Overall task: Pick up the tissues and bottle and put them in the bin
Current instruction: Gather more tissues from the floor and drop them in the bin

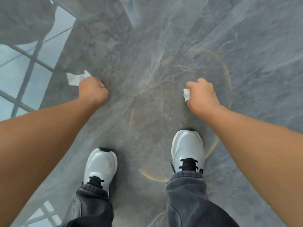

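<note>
Left hand (93, 90) clenched in a fist around a white tissue (76, 78), the paper sticking out on the far left side of the knuckles above the grey marbled floor (147, 38). Right hand (202, 95) likewise curled tight on a smaller crumpled tissue (186, 94), only a white corner showing at the thumb side. Nearer, two silver shoes (187, 148) with black laces planted on the floor, dark trouser legs (185, 194) above them; bottle and bin out of view.
</note>
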The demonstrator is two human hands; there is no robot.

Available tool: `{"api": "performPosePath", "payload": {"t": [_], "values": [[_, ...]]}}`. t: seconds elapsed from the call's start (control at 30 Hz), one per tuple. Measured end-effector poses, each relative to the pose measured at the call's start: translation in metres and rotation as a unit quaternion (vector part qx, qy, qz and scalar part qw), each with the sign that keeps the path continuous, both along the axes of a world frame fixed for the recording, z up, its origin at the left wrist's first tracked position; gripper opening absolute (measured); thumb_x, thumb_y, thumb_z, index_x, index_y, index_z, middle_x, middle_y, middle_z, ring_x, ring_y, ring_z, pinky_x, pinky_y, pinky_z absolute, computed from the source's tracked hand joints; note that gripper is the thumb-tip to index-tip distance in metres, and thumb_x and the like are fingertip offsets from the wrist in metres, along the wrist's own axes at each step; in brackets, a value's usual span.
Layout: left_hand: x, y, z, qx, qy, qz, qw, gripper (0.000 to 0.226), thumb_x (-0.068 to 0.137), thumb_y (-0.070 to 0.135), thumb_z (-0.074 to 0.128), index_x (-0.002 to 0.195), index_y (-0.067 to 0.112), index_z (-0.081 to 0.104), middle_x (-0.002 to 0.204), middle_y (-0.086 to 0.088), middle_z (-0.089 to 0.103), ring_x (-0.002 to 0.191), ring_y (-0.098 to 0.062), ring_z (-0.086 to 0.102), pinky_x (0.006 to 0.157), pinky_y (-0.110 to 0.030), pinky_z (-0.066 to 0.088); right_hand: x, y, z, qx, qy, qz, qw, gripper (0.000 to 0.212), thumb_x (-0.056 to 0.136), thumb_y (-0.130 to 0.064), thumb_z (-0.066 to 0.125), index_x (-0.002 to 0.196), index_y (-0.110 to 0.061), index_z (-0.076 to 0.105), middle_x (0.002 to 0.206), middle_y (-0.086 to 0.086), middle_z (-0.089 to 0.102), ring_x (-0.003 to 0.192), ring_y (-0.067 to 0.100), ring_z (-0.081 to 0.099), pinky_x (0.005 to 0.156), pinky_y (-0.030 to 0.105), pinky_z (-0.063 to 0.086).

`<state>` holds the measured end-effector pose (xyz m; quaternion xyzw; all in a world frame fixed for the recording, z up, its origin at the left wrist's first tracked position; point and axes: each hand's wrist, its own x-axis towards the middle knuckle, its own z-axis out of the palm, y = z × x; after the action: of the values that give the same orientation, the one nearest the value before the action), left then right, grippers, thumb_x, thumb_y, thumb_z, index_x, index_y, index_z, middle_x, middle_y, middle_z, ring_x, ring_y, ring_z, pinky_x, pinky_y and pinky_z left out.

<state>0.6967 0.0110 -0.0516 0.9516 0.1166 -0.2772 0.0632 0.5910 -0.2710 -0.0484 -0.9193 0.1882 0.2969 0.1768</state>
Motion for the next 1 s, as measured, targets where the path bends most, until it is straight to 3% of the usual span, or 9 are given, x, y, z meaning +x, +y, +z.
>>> {"api": "performPosePath", "payload": {"t": [0.07,0.17,0.23,0.27,0.37,0.47,0.63,0.9,1.0], "values": [[-0.008,-0.005,0.018,-0.045,0.003,-0.020,0.999,0.016,0.074,-0.001,0.055,0.071,0.005,0.069,0.082,-0.024,0.071,0.091,-0.037,0.065,0.081,-0.031,0.049,-0.006,0.002,0.019,0.033,0.004,0.000,0.999,0.019,0.093,-0.021,0.051,0.093,-0.003,0.057,0.103,0.019,0.047,0.106,0.041,0.048,0.079,0.040,0.044],[-0.022,-0.015,0.046,-0.068,0.024,-0.086,0.994,0.017,0.075,0.004,0.054,0.083,0.002,0.070,0.109,-0.029,0.067,0.111,-0.042,0.058,0.095,-0.034,0.046,-0.016,0.007,0.054,0.043,-0.014,-0.024,0.999,0.011,0.089,-0.015,0.055,0.086,-0.004,0.055,0.091,0.011,0.038,0.102,0.040,0.049,0.075,0.038,0.042],[-0.032,-0.027,0.071,-0.086,0.049,-0.149,0.984,0.024,0.076,0.007,0.054,0.094,0.000,0.068,0.110,-0.028,0.066,0.108,-0.040,0.059,0.091,-0.034,0.047,-0.024,0.013,0.080,0.038,-0.024,-0.064,0.997,0.010,0.087,-0.013,0.055,0.082,-0.004,0.054,0.090,0.011,0.038,0.099,0.038,0.049,0.075,0.039,0.043],[-0.039,-0.034,0.086,-0.109,0.060,-0.190,0.974,0.019,0.075,0.007,0.055,0.088,0.003,0.068,0.101,-0.025,0.068,0.101,-0.039,0.062,0.085,-0.034,0.048,-0.029,0.016,0.093,0.036,-0.027,-0.094,0.995,0.009,0.086,-0.012,0.055,0.080,-0.005,0.053,0.091,0.011,0.038,0.096,0.037,0.048,0.074,0.039,0.043],[-0.058,-0.055,0.136,-0.159,0.084,-0.328,0.927,0.009,0.074,0.008,0.060,0.079,0.005,0.067,0.091,-0.021,0.068,0.093,-0.037,0.061,0.077,-0.032,0.044,-0.046,0.029,0.135,0.027,-0.038,-0.177,0.983,0.009,0.080,-0.005,0.054,0.078,-0.013,0.049,0.095,0.012,0.041,0.093,0.035,0.049,0.069,0.034,0.035],[-0.077,-0.065,0.188,-0.178,0.100,-0.429,0.880,0.010,0.074,0.009,0.061,0.082,0.007,0.064,0.094,-0.015,0.062,0.092,-0.033,0.058,0.077,-0.032,0.043,-0.073,0.048,0.180,0.016,-0.057,-0.233,0.971,0.021,0.080,-0.004,0.053,0.099,-0.012,0.060,0.108,0.019,0.050,0.102,0.038,0.053,0.074,0.035,0.039],[-0.114,-0.080,0.260,-0.129,0.112,-0.571,0.803,0.013,0.076,0.009,0.057,0.087,0.005,0.062,0.100,-0.013,0.058,0.092,-0.034,0.058,0.080,-0.038,0.050,-0.144,0.077,0.251,0.013,-0.089,-0.338,0.937,0.011,0.081,-0.006,0.056,0.092,-0.005,0.059,0.104,0.021,0.050,0.099,0.041,0.053,0.070,0.036,0.040],[-0.250,-0.126,0.334,-0.095,0.091,-0.687,0.715,0.014,0.074,0.011,0.060,0.087,0.009,0.066,0.104,-0.015,0.058,0.098,-0.040,0.059,0.084,-0.043,0.051,-0.329,0.083,0.312,-0.001,-0.099,-0.481,0.871,0.021,0.085,-0.009,0.053,0.104,-0.007,0.059,0.113,0.021,0.051,0.104,0.039,0.053,0.078,0.035,0.042],[-0.338,-0.138,0.344,-0.066,0.083,-0.752,0.651,0.036,0.073,0.008,0.058,0.108,0.000,0.063,0.112,-0.018,0.057,0.112,-0.037,0.053,0.099,-0.052,0.043,-0.421,0.085,0.328,-0.028,-0.131,-0.535,0.834,0.019,0.080,-0.003,0.056,0.097,-0.007,0.061,0.107,0.020,0.052,0.101,0.040,0.054,0.071,0.033,0.040]]}}
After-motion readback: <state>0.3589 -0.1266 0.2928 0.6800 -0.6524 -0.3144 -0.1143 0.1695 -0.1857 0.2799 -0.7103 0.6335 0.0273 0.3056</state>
